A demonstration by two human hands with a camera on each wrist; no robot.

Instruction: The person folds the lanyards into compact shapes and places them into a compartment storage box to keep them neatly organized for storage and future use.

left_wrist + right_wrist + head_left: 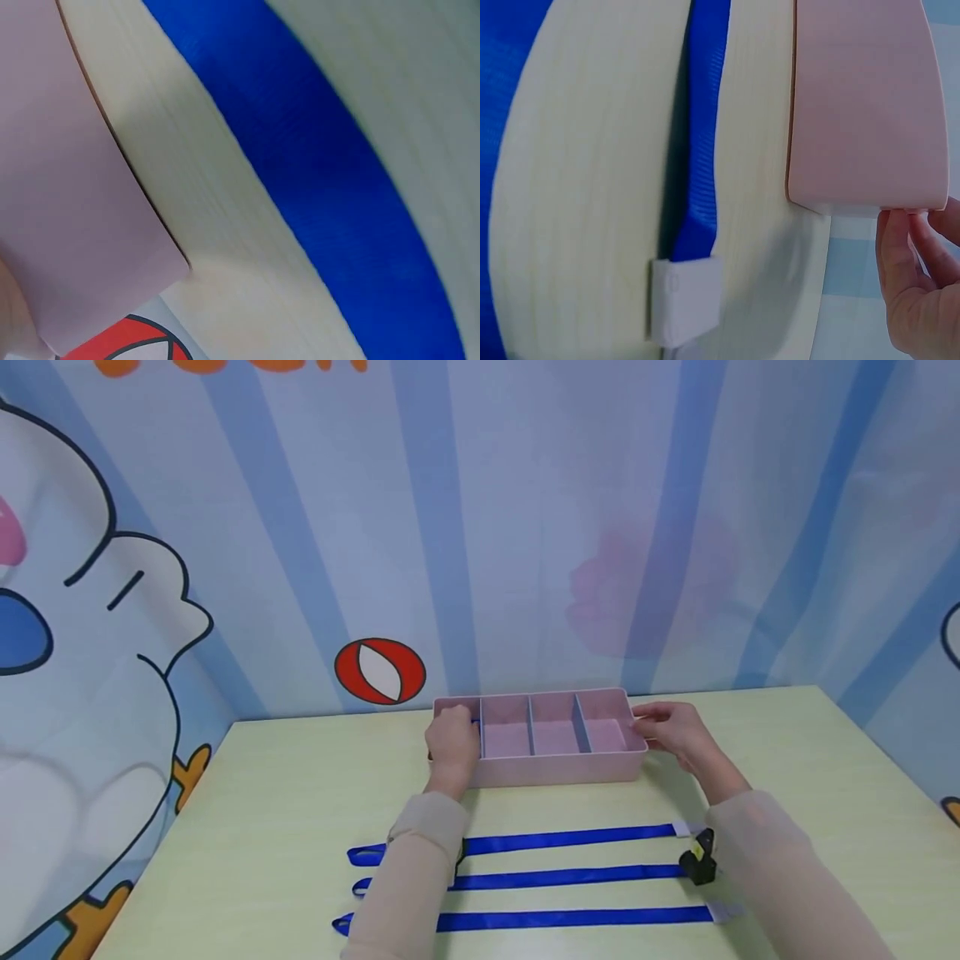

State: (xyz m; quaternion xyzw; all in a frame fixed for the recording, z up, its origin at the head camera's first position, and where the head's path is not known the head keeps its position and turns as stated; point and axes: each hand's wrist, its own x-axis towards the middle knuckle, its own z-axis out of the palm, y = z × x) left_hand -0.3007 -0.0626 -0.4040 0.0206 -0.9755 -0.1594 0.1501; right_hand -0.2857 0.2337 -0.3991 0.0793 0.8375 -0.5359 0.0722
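Observation:
A pink box (555,771) with several compartments stands at the back of the table. My left hand (453,739) reaches over its front wall at the left end, fingers down in the leftmost compartment. A small bit of blue shows beside that hand; its fingertips are hidden, so I cannot tell what they hold. In the left wrist view only a sliver of hand (13,319) overlaps the box's front. My right hand (678,731) holds the box's right end by the rim, thumb and fingers on either side, as the right wrist view shows with the hand (922,300).
Three blue straps lie roughly parallel in front of the box: a back strap (570,839), a middle strap (577,877) and a front strap (585,919). A black clip (699,857) sits at the middle one's right end. A printed curtain (510,527) hangs behind the table.

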